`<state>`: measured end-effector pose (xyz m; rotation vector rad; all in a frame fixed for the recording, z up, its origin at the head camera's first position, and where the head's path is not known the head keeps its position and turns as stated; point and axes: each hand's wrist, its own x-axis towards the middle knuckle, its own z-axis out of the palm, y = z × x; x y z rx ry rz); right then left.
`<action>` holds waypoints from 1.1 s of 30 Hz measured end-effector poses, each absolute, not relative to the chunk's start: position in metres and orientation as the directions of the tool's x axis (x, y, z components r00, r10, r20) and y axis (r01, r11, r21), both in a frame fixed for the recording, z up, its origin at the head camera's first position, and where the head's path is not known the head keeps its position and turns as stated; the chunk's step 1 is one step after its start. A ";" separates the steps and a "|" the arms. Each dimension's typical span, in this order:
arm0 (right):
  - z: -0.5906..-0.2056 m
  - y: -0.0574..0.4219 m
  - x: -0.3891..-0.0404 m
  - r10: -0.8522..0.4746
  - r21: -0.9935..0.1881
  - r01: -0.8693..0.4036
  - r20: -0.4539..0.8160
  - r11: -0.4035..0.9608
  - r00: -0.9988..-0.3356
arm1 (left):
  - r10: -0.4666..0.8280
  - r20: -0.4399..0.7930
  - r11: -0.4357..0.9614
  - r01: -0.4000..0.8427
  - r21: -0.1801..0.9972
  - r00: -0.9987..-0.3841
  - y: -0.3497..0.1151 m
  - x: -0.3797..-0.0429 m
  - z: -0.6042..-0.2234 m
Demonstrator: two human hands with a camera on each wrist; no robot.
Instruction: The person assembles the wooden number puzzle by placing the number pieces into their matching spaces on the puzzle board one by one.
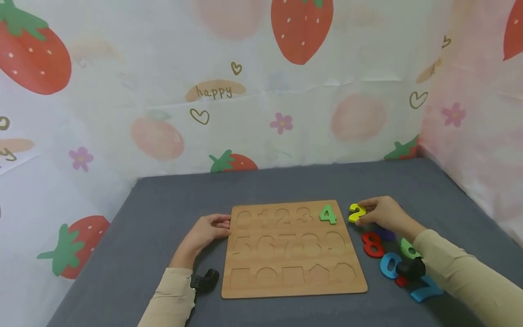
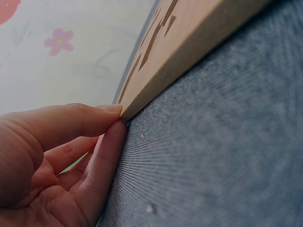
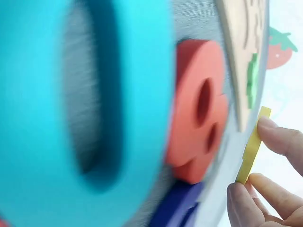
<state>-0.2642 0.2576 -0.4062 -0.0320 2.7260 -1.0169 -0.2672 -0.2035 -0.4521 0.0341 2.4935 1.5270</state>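
My right hand pinches a yellow number 2 piece just right of the board's upper right corner. The right wrist view shows the yellow 2 edge-on between thumb and fingertips, raised off the cloth. At the board's left edge, near the upper corner, my left hand grips the wooden number puzzle board. Up close, thumb and finger meet at a corner of the board. A green number 4 sits at the right end of the board's top row; the other recesses hold no pieces.
Right of the board lie a red 8, a blue 0, a blue 7, a green piece and a dark blue piece. My right forearm partly covers this pile. Strawberry-print cloth hangs behind the grey table.
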 end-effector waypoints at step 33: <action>-0.403 0.158 -0.284 -0.303 -0.783 -0.079 -0.144 0.617 -0.942 | 0.130 -0.164 0.451 -0.089 0.888 -0.978 -0.204 -0.265 -0.455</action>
